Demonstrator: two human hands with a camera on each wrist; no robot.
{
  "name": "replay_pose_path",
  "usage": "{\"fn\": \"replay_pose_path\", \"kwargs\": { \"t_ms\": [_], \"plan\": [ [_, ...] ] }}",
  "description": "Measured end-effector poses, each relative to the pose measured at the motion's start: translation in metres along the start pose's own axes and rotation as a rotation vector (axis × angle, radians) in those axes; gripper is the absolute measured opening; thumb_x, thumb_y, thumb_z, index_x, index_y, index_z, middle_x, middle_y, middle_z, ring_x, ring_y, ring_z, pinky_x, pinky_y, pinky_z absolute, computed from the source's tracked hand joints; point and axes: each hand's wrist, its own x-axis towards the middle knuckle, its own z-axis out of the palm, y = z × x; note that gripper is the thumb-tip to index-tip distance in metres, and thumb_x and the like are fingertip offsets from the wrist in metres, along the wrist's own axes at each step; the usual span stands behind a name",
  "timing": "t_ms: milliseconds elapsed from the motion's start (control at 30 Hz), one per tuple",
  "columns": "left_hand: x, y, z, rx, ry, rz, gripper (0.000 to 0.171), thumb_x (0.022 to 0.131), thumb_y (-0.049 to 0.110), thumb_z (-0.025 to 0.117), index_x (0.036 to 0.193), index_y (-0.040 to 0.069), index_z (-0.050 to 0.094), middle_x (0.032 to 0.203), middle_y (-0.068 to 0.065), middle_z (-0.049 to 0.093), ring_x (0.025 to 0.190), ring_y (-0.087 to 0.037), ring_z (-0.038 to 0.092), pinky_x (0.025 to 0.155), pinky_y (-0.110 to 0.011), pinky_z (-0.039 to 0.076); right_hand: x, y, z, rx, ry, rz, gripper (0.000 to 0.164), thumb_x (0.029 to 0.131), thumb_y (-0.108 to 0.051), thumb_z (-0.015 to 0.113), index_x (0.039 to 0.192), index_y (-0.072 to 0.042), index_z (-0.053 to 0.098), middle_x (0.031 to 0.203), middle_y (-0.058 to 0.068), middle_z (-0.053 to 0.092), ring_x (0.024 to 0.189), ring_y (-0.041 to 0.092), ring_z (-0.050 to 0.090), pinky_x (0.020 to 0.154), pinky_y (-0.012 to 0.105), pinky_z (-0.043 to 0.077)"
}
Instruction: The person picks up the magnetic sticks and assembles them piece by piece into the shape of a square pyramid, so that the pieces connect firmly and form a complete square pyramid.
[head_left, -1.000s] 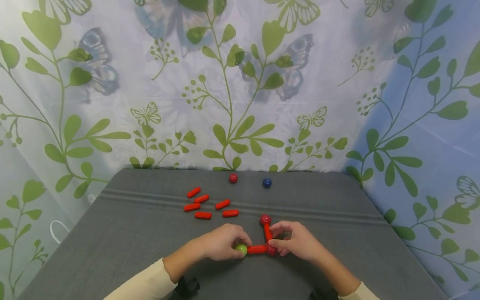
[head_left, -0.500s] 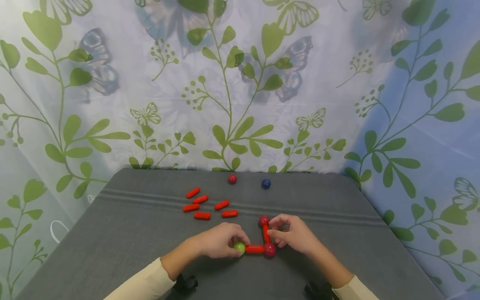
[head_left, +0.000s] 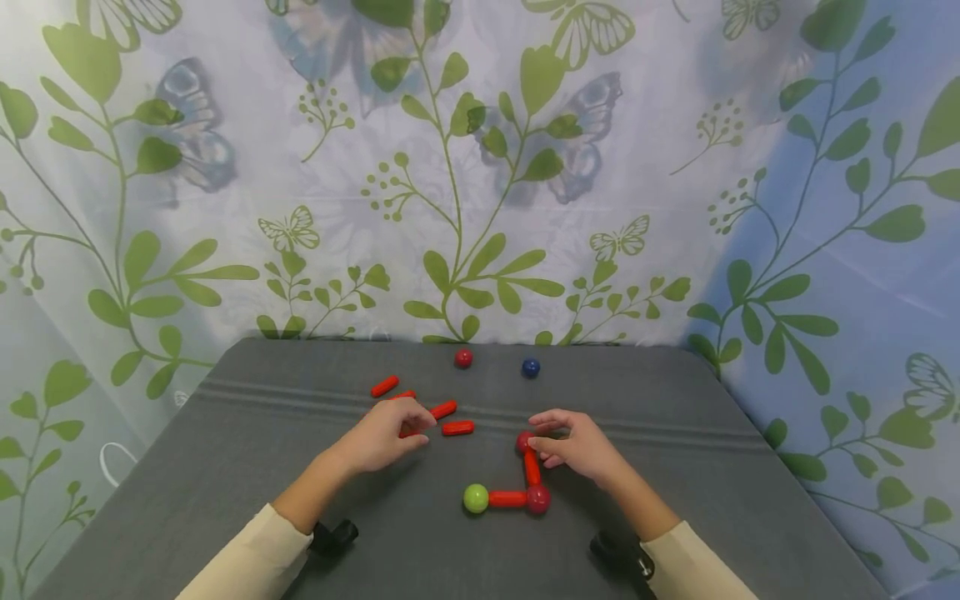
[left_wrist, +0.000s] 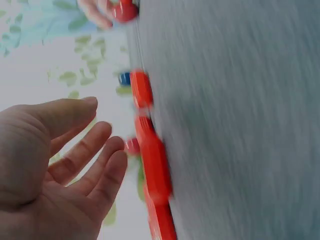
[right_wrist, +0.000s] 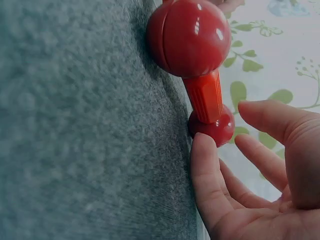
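Observation:
An L-shaped chain lies on the grey table (head_left: 225, 467): a green ball (head_left: 476, 498), a red stick (head_left: 507, 499), a corner red ball (head_left: 537, 498) (right_wrist: 192, 37), a second stick (head_left: 532, 468) (right_wrist: 206, 95) and a far red ball (head_left: 524, 442) (right_wrist: 215, 127). My right hand (head_left: 542, 432) is at the far ball, its thumb (right_wrist: 205, 165) touching it and the other fingers loosely spread. My left hand (head_left: 418, 425) hovers open, palm showing, over the loose red sticks (head_left: 457, 428) (left_wrist: 155, 170), holding nothing. It hides some of them.
More loose red sticks (head_left: 385, 386) lie left of centre. A lone red ball (head_left: 463, 358) and a blue ball (head_left: 531, 367) (left_wrist: 125, 78) sit near the table's far edge. A leaf-and-butterfly curtain (head_left: 480, 167) hangs behind the table.
My left hand let go of the green ball and moved up-left to the loose sticks. My right hand slid from the corner ball up to the far red ball.

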Motion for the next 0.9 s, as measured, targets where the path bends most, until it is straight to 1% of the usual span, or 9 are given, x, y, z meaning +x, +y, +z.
{"fn": "replay_pose_path", "kwargs": {
  "t_ms": [67, 100, 233, 367, 533, 633, 800, 900],
  "plan": [
    [-0.002, -0.010, -0.005, 0.009, 0.041, -0.030, 0.023, 0.092, 0.008, 0.076, 0.115, 0.004, 0.072, 0.112, -0.010, 0.073, 0.101, -0.024, 0.069, 0.089, -0.041, 0.058, 0.002, 0.000, -0.001, 0.005, -0.023, 0.002, 0.046, 0.092, -0.023, 0.079, 0.131, -0.002, 0.065, 0.124, 0.019, 0.068, 0.083, 0.023, 0.072, 0.074, 0.038, 0.063],
    [-0.002, -0.015, -0.007, 0.007, 0.049, -0.048, 0.023, 0.092, 0.009, 0.076, 0.115, 0.004, 0.072, 0.113, -0.010, 0.073, 0.102, -0.024, 0.069, 0.090, -0.042, 0.057, 0.002, 0.001, -0.001, 0.007, -0.032, 0.002, 0.047, 0.092, -0.023, 0.079, 0.131, -0.002, 0.065, 0.125, 0.019, 0.068, 0.083, 0.022, 0.073, 0.075, 0.037, 0.063],
    [-0.005, -0.029, -0.012, -0.009, 0.046, -0.099, 0.025, 0.093, 0.013, 0.076, 0.116, 0.006, 0.072, 0.116, -0.008, 0.073, 0.106, -0.026, 0.069, 0.093, -0.045, 0.056, 0.005, 0.003, -0.002, 0.007, -0.059, -0.008, 0.047, 0.092, -0.023, 0.078, 0.131, 0.000, 0.065, 0.126, 0.021, 0.067, 0.085, 0.021, 0.073, 0.075, 0.037, 0.063],
    [-0.006, -0.037, -0.013, 0.003, 0.047, -0.131, 0.024, 0.092, 0.014, 0.077, 0.115, 0.007, 0.072, 0.115, -0.007, 0.073, 0.106, -0.026, 0.068, 0.094, -0.048, 0.055, 0.007, 0.005, -0.002, 0.013, -0.077, -0.020, 0.046, 0.091, -0.021, 0.079, 0.130, -0.001, 0.066, 0.126, 0.020, 0.067, 0.087, 0.020, 0.073, 0.076, 0.037, 0.063],
    [-0.005, -0.041, -0.012, 0.044, 0.047, -0.178, 0.025, 0.090, 0.014, 0.079, 0.114, 0.010, 0.073, 0.115, -0.004, 0.072, 0.109, -0.027, 0.067, 0.097, -0.049, 0.053, 0.009, 0.008, -0.002, 0.022, -0.092, -0.019, 0.043, 0.090, -0.020, 0.080, 0.128, -0.001, 0.068, 0.123, 0.017, 0.068, 0.089, 0.020, 0.073, 0.077, 0.037, 0.063],
    [-0.004, -0.042, -0.012, 0.060, 0.036, -0.185, 0.027, 0.090, 0.013, 0.080, 0.115, 0.010, 0.073, 0.116, -0.003, 0.072, 0.109, -0.026, 0.067, 0.097, -0.048, 0.054, 0.010, 0.009, -0.003, 0.032, -0.096, -0.008, 0.041, 0.089, -0.020, 0.081, 0.124, -0.002, 0.070, 0.120, 0.016, 0.068, 0.088, 0.020, 0.073, 0.077, 0.037, 0.063],
    [-0.003, -0.042, -0.012, 0.064, -0.001, -0.151, 0.029, 0.090, 0.009, 0.078, 0.118, 0.005, 0.072, 0.117, -0.008, 0.073, 0.106, -0.027, 0.069, 0.092, -0.045, 0.056, 0.009, 0.009, -0.004, 0.052, -0.104, 0.005, 0.041, 0.088, -0.018, 0.082, 0.123, -0.002, 0.071, 0.120, 0.016, 0.067, 0.087, 0.021, 0.073, 0.076, 0.038, 0.063],
    [-0.002, -0.042, -0.011, 0.067, -0.007, -0.149, 0.029, 0.090, 0.007, 0.077, 0.118, 0.004, 0.072, 0.117, -0.009, 0.073, 0.106, -0.026, 0.069, 0.091, -0.044, 0.057, 0.007, 0.008, -0.004, 0.057, -0.110, 0.004, 0.042, 0.088, -0.016, 0.082, 0.124, 0.000, 0.070, 0.121, 0.017, 0.067, 0.088, 0.022, 0.072, 0.077, 0.039, 0.063]
  ]
}}
